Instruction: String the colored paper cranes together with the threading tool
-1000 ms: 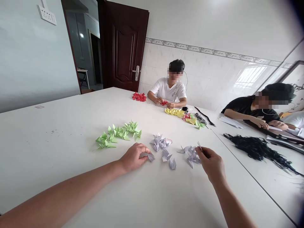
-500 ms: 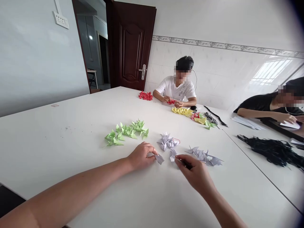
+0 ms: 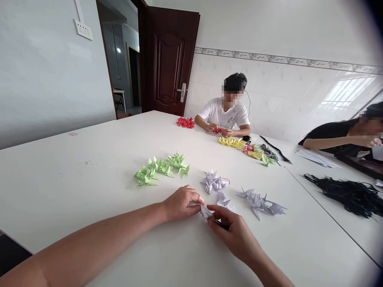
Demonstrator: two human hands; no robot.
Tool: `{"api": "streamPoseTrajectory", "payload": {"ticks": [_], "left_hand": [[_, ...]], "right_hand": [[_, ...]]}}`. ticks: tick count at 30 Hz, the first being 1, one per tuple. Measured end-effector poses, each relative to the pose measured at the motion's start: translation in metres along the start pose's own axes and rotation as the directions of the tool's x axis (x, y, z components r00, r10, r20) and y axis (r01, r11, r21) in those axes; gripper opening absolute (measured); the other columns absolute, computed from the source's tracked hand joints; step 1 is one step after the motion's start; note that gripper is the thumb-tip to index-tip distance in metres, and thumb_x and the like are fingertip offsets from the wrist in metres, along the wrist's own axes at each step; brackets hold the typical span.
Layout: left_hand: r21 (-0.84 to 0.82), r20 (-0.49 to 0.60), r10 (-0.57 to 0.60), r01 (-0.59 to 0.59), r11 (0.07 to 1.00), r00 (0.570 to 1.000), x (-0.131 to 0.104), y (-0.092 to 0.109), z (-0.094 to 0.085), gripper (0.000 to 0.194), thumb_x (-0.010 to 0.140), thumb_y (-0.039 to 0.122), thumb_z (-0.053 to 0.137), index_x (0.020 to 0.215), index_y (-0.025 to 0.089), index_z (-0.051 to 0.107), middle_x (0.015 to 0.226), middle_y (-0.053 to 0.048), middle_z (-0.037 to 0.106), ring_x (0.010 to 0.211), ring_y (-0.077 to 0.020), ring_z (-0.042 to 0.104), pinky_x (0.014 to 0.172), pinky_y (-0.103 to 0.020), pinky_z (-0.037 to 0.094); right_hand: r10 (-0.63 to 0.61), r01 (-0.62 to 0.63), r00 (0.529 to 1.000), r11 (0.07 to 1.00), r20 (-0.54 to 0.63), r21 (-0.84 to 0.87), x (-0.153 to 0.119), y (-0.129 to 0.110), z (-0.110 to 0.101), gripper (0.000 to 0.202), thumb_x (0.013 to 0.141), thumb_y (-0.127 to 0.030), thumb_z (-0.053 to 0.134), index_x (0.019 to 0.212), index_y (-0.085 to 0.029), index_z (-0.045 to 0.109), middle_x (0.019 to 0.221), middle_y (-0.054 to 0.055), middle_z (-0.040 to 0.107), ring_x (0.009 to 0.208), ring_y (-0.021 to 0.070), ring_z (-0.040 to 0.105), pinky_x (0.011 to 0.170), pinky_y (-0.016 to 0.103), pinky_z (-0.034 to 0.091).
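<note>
My left hand (image 3: 183,203) pinches a small folded pale-lavender paper (image 3: 205,212) between thumb and fingers, just above the table. From the other side my right hand (image 3: 231,227) closes around a slim dark pointed tool (image 3: 220,223), its tip at the paper. Whether the right fingertips also grip the paper, I cannot tell. Beyond the hands lies a cluster of lavender paper cranes (image 3: 214,182), with a few more cranes (image 3: 224,200) just below it. Another group of lavender cranes (image 3: 263,204) rests to the right of my right hand.
Green paper cranes (image 3: 161,167) lie left of the lavender ones on the white table (image 3: 98,183). Farther off are yellow cranes (image 3: 231,142), red cranes (image 3: 185,122) and a black stringy bundle (image 3: 344,195). Two people sit across the table, handling paper pieces.
My right hand has moved left from the lavender cranes to the folded paper in my left hand, bringing the dark tool to it. The view has shifted slightly.
</note>
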State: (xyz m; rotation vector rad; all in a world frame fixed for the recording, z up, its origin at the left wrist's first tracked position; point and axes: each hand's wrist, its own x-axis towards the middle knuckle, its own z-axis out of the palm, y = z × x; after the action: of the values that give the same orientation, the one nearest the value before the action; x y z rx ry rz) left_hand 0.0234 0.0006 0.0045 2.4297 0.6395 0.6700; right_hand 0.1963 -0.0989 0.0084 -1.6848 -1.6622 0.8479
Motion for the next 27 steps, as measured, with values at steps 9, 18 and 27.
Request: {"api": "streamPoseTrajectory", "payload": {"ticks": [9, 18, 27], "left_hand": [[-0.232, -0.030, -0.116, 0.106, 0.967, 0.993, -0.002, 0.007, 0.001, 0.020, 0.080, 0.019, 0.049, 0.094, 0.017, 0.063, 0.093, -0.005, 0.067, 0.090, -0.0174, 0.057, 0.084, -0.029, 0.043], [-0.607, 0.174, -0.184, 0.252, 0.754, 0.967, -0.012, 0.019, 0.001, 0.037, 0.084, 0.034, 0.051, 0.118, 0.019, 0.048, 0.094, -0.006, 0.061, 0.077, -0.0133, 0.055, 0.072, -0.028, 0.045], [-0.451, -0.072, -0.160, 0.111, 0.886, 0.984, -0.008, 0.014, 0.010, 0.021, 0.075, 0.020, 0.057, 0.096, 0.017, 0.060, 0.110, -0.008, 0.055, 0.076, -0.0115, 0.056, 0.066, -0.025, 0.046]], "right_hand": [[0.022, -0.019, 0.999, 0.996, -0.039, 0.091, 0.002, -0.001, 0.009, 0.020, 0.073, -0.037, 0.056, 0.079, -0.019, 0.062, 0.067, 0.000, 0.059, 0.059, 0.0133, 0.049, 0.053, 0.023, 0.036], [-0.119, 0.154, 0.945, 0.984, -0.305, 0.093, -0.001, -0.005, 0.011, 0.023, 0.077, -0.042, 0.056, 0.077, -0.020, 0.061, 0.062, -0.002, 0.055, 0.049, 0.0090, 0.035, 0.046, 0.021, 0.032], [-0.088, 0.117, 0.950, 0.990, -0.299, 0.081, -0.002, -0.008, 0.009, 0.029, 0.077, -0.047, 0.056, 0.084, -0.021, 0.065, 0.067, 0.000, 0.062, 0.057, 0.0133, 0.052, 0.052, 0.022, 0.040]]}}
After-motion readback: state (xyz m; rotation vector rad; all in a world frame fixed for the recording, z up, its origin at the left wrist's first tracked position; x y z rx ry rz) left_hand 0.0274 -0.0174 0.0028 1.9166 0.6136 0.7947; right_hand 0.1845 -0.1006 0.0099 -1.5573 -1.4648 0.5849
